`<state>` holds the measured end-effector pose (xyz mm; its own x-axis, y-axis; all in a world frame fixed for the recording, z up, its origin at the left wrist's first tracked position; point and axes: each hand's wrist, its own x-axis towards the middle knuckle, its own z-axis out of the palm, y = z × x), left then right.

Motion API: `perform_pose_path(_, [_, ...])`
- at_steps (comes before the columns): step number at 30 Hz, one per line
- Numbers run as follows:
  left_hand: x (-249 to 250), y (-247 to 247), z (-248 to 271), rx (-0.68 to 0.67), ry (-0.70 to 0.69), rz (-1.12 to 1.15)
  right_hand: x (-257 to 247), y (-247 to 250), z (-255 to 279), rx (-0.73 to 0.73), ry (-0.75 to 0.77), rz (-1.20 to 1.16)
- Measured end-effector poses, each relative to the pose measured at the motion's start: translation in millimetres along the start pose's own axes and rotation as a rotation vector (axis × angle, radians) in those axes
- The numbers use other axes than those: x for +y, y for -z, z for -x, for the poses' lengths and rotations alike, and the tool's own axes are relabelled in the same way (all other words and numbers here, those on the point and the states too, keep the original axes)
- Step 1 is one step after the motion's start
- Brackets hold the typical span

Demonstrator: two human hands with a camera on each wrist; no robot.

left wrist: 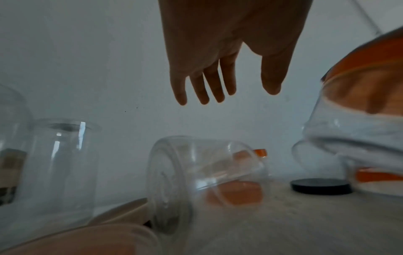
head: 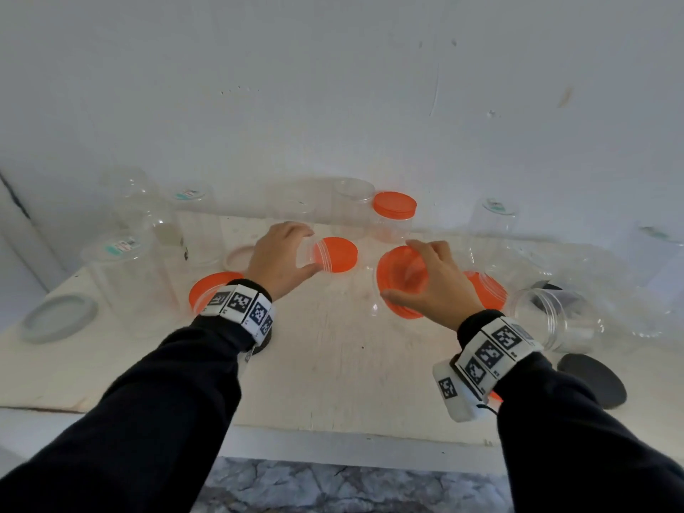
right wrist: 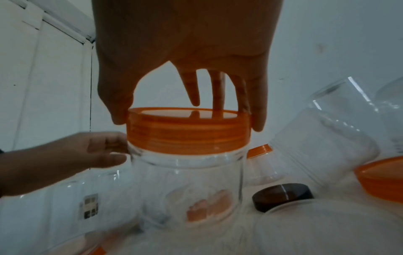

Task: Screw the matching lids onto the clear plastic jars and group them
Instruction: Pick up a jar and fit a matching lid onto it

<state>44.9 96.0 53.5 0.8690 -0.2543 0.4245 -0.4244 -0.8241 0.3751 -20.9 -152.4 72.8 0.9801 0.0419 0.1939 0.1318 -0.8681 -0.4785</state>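
Seating lid [right wrist: 187,131] square on jar [right wrist: 187,181]: right hand [head: 431,279] fingers grip rim; left hand [head: 281,257] wide, beside jar, should steady it.

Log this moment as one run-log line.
phase: capping | right hand: grips orange lid on clear jar | left hand: open, above lying jar | capped jar at back

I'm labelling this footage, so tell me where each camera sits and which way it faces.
Head: looks forward and down at the table; both sleeves and hands show.
Left wrist: looks along the open left hand at a lying jar.
Right wrist: looks along the right hand gripping the orange lid.
Shared: the right wrist and head views both show that lid.
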Motion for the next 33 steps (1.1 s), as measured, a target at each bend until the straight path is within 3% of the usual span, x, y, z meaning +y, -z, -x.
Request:
perform_pose_path(4, [-17, -9, -10, -0.138, 0.161, -0.126, 9, 4, -14, 0.113, -0.033, -0.050])
perform_pose_path(8, [-28, -25, -9, -0.252, 0.178, -0.151, 17, 4, -37, 0.142, -0.042, -0.057])
perform_pose_path(16, [-40, -40, -10, -0.097, 0.135, -0.182, 25, 3, -91, 0.133, -0.040, -0.017])
perform_pose_path(33, [-33, -35, -11, -0.037, 0.191, -0.069, 37, -21, -179, -0.035, -0.094, 0.170])
